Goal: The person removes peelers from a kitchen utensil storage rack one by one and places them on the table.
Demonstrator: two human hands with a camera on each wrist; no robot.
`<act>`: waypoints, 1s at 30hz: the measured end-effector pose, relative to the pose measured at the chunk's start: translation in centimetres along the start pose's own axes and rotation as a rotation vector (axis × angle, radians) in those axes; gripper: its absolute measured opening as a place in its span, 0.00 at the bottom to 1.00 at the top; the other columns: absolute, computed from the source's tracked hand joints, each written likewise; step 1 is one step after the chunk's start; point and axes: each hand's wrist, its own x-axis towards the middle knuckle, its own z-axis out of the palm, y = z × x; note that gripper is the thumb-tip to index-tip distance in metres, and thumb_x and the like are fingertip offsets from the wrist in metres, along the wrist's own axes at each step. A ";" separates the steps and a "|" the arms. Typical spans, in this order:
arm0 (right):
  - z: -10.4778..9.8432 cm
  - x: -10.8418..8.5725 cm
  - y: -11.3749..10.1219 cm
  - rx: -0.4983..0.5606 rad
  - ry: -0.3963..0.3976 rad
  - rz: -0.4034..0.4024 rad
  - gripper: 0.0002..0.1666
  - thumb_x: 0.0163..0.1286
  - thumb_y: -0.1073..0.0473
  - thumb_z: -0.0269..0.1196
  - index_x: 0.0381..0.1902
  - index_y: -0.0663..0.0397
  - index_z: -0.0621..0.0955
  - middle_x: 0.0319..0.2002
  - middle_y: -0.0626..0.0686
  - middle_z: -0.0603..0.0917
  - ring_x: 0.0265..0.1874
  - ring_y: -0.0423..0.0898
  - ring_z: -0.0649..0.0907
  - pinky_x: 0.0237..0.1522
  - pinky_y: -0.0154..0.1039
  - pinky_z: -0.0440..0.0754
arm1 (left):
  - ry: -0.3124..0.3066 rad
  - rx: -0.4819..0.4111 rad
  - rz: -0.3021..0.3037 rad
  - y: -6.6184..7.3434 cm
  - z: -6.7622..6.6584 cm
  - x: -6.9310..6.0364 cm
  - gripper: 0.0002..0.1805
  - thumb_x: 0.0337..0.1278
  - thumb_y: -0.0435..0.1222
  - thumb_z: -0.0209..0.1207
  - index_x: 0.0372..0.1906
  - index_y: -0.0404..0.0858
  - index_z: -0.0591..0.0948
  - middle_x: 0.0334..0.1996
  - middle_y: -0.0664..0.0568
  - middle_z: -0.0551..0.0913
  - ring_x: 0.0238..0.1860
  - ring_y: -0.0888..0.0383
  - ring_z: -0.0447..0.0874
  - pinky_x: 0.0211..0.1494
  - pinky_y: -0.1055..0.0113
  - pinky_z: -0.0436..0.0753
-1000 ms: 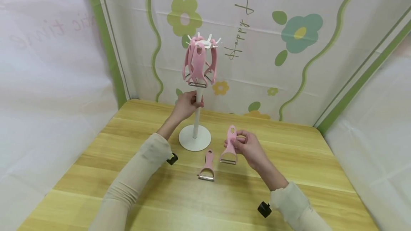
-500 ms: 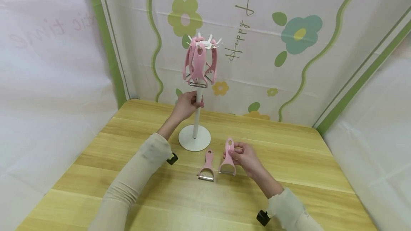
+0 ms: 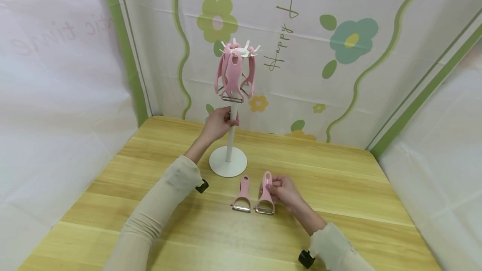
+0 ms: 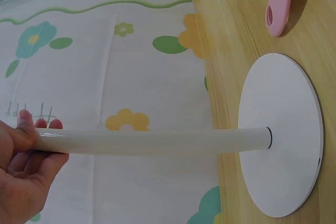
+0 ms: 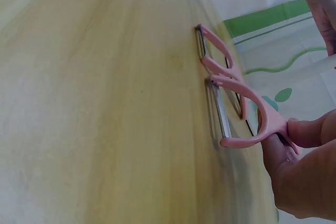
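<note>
My left hand [image 3: 218,123] grips the white pole [image 4: 152,141] of a stand below its hooks, with thumb and fingers around it. Several pink peelers [image 3: 234,72] hang from the white hooks [image 3: 244,50] at the top. Down at the table, my right hand [image 3: 287,192] pinches the handle of another pink peeler [image 3: 266,195]; its blade end is low, at or just above the wood. In the right wrist view, thumb and fingers hold that handle [image 5: 275,124]. Just left of it a second loose peeler [image 3: 243,193] lies on the table, blade toward me.
The stand's round white base [image 3: 218,164] rests on the wooden table [image 3: 180,237], behind the loose peelers. A printed curtain [image 3: 301,108] hangs behind the table's back edge, and white cloth [image 3: 56,116] hangs at the sides.
My right hand has come down and toward me with its peeler, which now sits beside the loose one. The left hand keeps its grip on the pole, and the stand stays in place.
</note>
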 end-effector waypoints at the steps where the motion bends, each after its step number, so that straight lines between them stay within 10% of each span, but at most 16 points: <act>1: 0.1 0.1 0.1 -0.001 0.009 0.007 0.19 0.71 0.75 0.53 0.58 0.79 0.68 0.44 0.71 0.84 0.36 0.49 0.89 0.41 0.39 0.89 | 0.000 0.000 0.000 0.0 0.0 0.0 0.03 0.63 0.29 0.64 0.37 0.32 0.82 0.36 0.39 0.89 0.41 0.46 0.90 0.51 0.53 0.87; 11: 0.3 0.2 0.2 -0.160 0.135 0.030 0.17 0.70 0.72 0.59 0.54 0.75 0.75 0.32 0.54 0.84 0.25 0.40 0.81 0.24 0.28 0.79 | 0.002 0.006 0.012 0.1 0.1 0.1 0.02 0.63 0.28 0.63 0.37 0.31 0.82 0.35 0.40 0.89 0.41 0.47 0.91 0.51 0.53 0.87; 30: 0.9 0.9 1.5 -0.280 0.187 -0.015 0.20 0.66 0.71 0.64 0.55 0.70 0.75 0.30 0.56 0.83 0.22 0.41 0.80 0.23 0.29 0.82 | 0.010 -0.007 0.012 -0.1 0.2 0.0 0.03 0.62 0.28 0.63 0.36 0.31 0.81 0.35 0.39 0.89 0.40 0.46 0.91 0.51 0.52 0.87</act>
